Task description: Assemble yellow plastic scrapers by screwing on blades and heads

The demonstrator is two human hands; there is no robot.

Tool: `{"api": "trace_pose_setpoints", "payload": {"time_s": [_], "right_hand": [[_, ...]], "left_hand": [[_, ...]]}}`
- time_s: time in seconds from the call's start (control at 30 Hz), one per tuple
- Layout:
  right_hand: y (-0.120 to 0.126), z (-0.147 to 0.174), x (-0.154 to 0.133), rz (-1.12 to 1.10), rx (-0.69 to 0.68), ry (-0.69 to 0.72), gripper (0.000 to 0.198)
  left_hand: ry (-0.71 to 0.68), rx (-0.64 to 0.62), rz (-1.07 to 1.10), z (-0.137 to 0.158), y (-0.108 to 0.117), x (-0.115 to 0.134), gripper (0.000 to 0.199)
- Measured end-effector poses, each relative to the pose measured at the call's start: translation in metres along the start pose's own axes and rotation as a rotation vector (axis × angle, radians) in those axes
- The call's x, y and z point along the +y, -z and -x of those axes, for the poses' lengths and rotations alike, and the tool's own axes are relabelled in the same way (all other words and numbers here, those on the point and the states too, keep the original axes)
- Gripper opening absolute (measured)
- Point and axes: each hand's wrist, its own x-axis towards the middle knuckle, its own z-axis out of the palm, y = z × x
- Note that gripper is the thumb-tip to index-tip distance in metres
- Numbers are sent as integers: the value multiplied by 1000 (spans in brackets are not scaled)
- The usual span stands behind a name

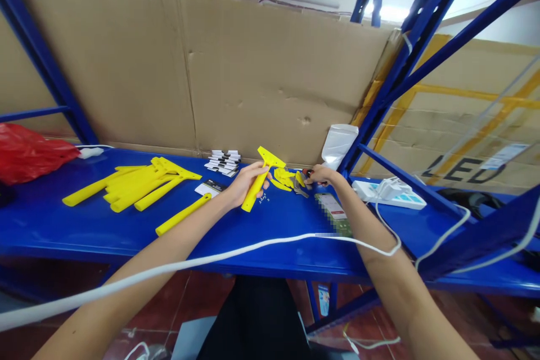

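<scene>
My left hand is wrapped around the handle of a yellow T-shaped plastic scraper, its wide head pointing up and away from me. To the right, my right hand is closed on a small tool with a red and black handle; its kind is too small to make out. Beside that hand lie small yellow plastic pieces and thin grey metal blades. Tiny screws are scattered just below the held scraper. One more yellow handle rests near my left forearm.
A pile of yellow scrapers lies at left, near a red plastic bag. Stacked white-and-black cards stand at the back. A phone and a power strip are on the right. A white cable crosses in front.
</scene>
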Motion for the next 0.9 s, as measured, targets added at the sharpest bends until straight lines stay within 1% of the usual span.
{"api": "trace_pose_setpoints", "payload": {"time_s": [0.1,0.2,0.37,0.47,0.57,0.67,0.77,0.9], "right_hand": [[2,9,3,-56,87,43,46],[9,19,6,-136,218,119,46],[18,38,0,-353,495,349,44],[15,52,-10,-518,569,491,38],[9,67,-22,-663,570,604,38],[4,83,-32,-750,499,685,47],[-1,96,-41,-770,402,731,50],[-11,105,-52,-729,301,755,50]], "left_hand": [[1,-1,10,0,0,-1,34],[7,-6,7,-1,0,-3,34],[26,-35,-15,1,-2,-7,42],[48,-72,-30,3,-3,-10,47],[58,-87,-26,4,-4,-12,49],[71,-83,-29,5,-5,-11,47],[87,-93,-45,6,-8,-10,48],[97,-98,-62,8,-13,-10,42]]}}
